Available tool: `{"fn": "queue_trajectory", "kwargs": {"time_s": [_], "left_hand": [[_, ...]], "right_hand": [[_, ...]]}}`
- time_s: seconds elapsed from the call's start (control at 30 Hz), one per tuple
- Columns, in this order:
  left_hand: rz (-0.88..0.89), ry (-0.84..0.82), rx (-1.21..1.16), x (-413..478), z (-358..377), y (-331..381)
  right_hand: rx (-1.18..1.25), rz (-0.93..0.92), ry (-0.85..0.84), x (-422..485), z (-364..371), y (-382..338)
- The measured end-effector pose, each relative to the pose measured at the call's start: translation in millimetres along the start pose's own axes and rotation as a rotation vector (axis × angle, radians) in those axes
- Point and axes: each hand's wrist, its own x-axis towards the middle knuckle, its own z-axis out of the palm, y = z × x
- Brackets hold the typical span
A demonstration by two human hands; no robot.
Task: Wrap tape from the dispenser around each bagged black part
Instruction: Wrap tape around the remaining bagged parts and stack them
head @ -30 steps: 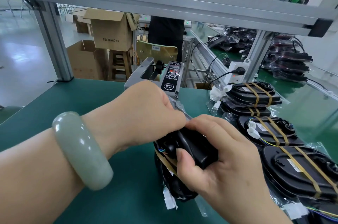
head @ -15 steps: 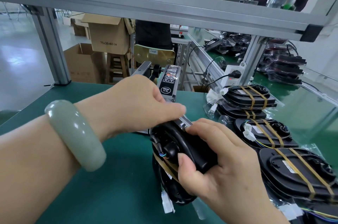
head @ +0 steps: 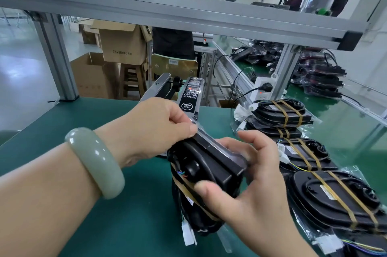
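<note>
Green matting covers the surface (head: 142, 214), which sits under an aluminium frame (head: 188, 15) in a workshop. Cardboard boxes (head: 123, 47) are stacked on the floor beyond its far edge. Along the right edge runs a row of taped parts (head: 335, 200), each black, in clear plastic and crossed by two brown bands. Those nearest the far right corner lie stacked.

At the middle of the far edge stands the tape dispenser (head: 191, 97), its front pointing toward the near edge. Just in front of it, held above the middle of the surface, is the bagged black part (head: 209, 164), tilted with its upper end against the dispenser's front. One brown band of tape (head: 182, 185) crosses its lower half.

The right hand (head: 251, 194) grips the part from the right, thumb pressed on the near face and fingers curled behind, with the forefinger lifted off. The left hand (head: 155, 129) has its fingers together, pinching the wrapping at the part's upper end. Whether a strip of tape lies between them cannot be told.

A pale green bracelet (head: 96, 162) sits on the left wrist. A white connector (head: 188, 233) hangs at the part's lower end.
</note>
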Motion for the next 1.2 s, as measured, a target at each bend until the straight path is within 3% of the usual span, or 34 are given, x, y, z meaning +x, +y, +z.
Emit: {"fn": "queue_trajectory", "kwargs": {"time_s": [0.27, 0.4, 0.47, 0.57, 0.77, 0.9, 1.0, 1.2], "left_hand": [[-0.138, 0.163, -0.116, 1.6, -10.2, -41.6], [0.136, 0.119, -0.026, 0.8, -24.9, -33.4], [0.25, -0.005, 0.024, 3.9, -34.7, -23.0], [0.308, -0.213, 0.204, 13.7, -39.0, -17.9], [0.392, -0.209, 0.339, 22.3, -37.1, -39.2], [0.35, -0.151, 0.384, 17.6, -34.5, -61.0], [0.241, -0.054, 0.357, 11.4, -28.9, -81.3], [-0.241, 0.193, -0.217, 14.3, -6.8, -96.6]], "right_hand": [[0.088, 0.21, -0.231, -32.3, 16.0, 41.0], [0.099, 0.203, -0.238, -27.2, 15.5, 41.1], [0.08, 0.199, -0.237, -26.8, 15.6, 40.0], [0.07, 0.201, -0.256, -26.3, 15.0, 40.5], [0.046, 0.147, -0.287, -18.0, 4.4, 37.0], [-0.049, 0.165, -0.289, -10.9, -9.3, 26.3], [-0.323, 0.109, -0.363, -1.7, -29.4, 10.7], [-0.592, 0.105, -0.554, 26.7, -49.3, -3.0]]}}
